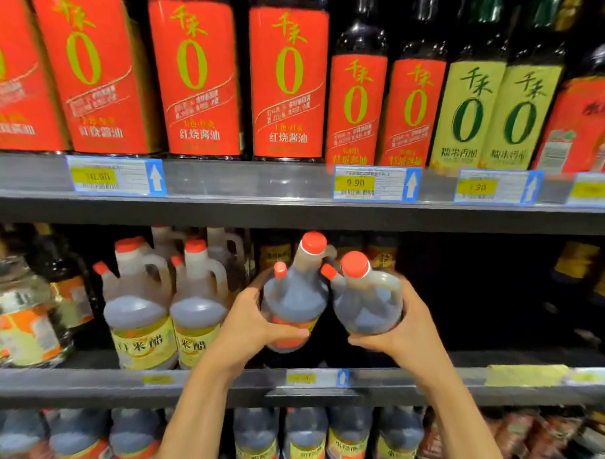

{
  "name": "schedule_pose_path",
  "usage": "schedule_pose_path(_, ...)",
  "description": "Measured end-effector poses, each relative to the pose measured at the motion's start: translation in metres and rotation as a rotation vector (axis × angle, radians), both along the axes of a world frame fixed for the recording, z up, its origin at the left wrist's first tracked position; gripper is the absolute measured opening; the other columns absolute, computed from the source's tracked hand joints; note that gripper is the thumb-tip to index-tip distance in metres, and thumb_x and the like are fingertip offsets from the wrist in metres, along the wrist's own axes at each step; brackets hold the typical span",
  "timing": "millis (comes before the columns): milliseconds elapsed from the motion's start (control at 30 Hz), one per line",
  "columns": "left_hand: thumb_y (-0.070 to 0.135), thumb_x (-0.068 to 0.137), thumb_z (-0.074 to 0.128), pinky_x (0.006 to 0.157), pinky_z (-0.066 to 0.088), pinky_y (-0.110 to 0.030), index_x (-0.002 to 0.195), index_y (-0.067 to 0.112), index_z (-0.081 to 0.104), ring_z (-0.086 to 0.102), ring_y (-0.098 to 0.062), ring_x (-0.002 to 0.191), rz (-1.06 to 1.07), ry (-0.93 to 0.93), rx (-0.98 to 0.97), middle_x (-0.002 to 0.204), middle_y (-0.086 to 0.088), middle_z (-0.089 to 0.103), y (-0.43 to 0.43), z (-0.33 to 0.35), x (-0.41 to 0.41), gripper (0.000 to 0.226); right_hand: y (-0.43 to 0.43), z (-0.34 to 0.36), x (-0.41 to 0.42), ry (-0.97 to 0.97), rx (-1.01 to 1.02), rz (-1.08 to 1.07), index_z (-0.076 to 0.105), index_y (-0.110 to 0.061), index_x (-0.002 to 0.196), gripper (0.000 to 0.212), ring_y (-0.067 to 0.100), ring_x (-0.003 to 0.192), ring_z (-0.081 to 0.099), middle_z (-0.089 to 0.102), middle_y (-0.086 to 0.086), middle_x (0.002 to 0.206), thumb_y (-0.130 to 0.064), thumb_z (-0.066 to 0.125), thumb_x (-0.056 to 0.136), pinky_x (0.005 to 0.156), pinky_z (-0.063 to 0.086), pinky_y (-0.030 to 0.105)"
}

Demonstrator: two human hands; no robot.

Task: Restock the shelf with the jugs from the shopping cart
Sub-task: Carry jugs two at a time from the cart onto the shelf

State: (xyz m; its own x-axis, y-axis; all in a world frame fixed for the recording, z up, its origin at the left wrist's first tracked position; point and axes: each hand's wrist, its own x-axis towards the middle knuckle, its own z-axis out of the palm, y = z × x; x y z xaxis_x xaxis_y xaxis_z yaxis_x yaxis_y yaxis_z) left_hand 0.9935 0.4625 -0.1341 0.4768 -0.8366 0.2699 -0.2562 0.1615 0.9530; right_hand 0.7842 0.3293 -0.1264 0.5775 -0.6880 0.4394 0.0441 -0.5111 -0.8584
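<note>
Up at the middle shelf (385, 381), both hands are loaded. Left hand (255, 329) is wrapped around the body of one dark jug (293, 298), fingers curled under its label. Right hand (406, 332) is clamped on a second jug (367, 304). The two jugs touch side by side, red caps up, tilted slightly, held just in front of the shelf's dark gap. Stocked jugs (167, 313) stand to the left. Red-labelled bottles (194, 78) fill the shelf above.
</note>
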Motion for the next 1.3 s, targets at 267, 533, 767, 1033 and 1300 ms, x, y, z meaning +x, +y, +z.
schedule_pose_path(267,0.019,0.046,0.091,0.089,0.056,-0.035,0.133,0.018,0.049,0.065,-0.018,0.112,0.14,0.1,-0.076,0.122,0.0,0.068,-0.031,-0.022,0.008,0.097,-0.045,-0.024,0.026,0.002,0.231,0.093,0.06,-0.02,0.122,0.085,0.017,0.099,0.072,0.075,0.002,0.108,-0.004,0.094,0.045,0.079,0.059,0.033)
schedule_pose_path(533,0.001,0.054,0.083,0.083,0.055,-0.027,0.127,0.022,0.051,0.065,-0.016,0.113,0.143,0.193,-0.03,0.12,0.002,0.07,-0.038,-0.041,0.016,0.083,-0.069,-0.044,0.05,-0.009,0.452,0.189,0.062,-0.011,0.126,0.083,0.027,0.105,0.071,0.075,0.009,0.109,-0.003,0.091,0.048,0.089,0.058,0.045)
schedule_pose_path(767,0.009,0.056,0.089,0.086,0.055,-0.03,0.116,0.017,0.058,0.068,-0.007,0.101,0.26,0.072,0.036,0.112,-0.002,0.07,-0.048,-0.032,0.013,0.069,-0.071,-0.048,0.067,0.012,0.389,0.152,0.046,-0.02,0.126,0.075,0.015,0.108,0.067,0.066,0.003,0.119,0.002,0.087,0.067,0.088,0.057,0.036)
schedule_pose_path(1033,0.055,0.047,0.082,0.089,0.055,-0.038,0.116,0.021,0.055,0.065,-0.015,0.104,0.549,-0.144,0.084,0.113,0.001,0.067,-0.049,-0.041,0.008,0.082,-0.07,-0.055,0.078,0.108,0.219,-0.121,0.049,-0.028,0.13,0.099,0.022,0.12,0.06,0.062,-0.001,0.13,-0.047,0.096,0.045,0.097,0.053,0.048)
schedule_pose_path(1300,0.036,0.062,0.088,0.101,0.039,-0.034,0.134,0.005,0.044,0.05,-0.034,0.124,0.777,-0.103,0.136,0.133,-0.018,0.051,-0.096,-0.039,0.001,0.09,-0.072,-0.057,0.109,0.065,0.211,-0.22,0.052,-0.018,0.127,0.098,0.028,0.116,0.062,0.063,0.007,0.127,-0.049,0.088,0.041,0.097,0.052,0.05)
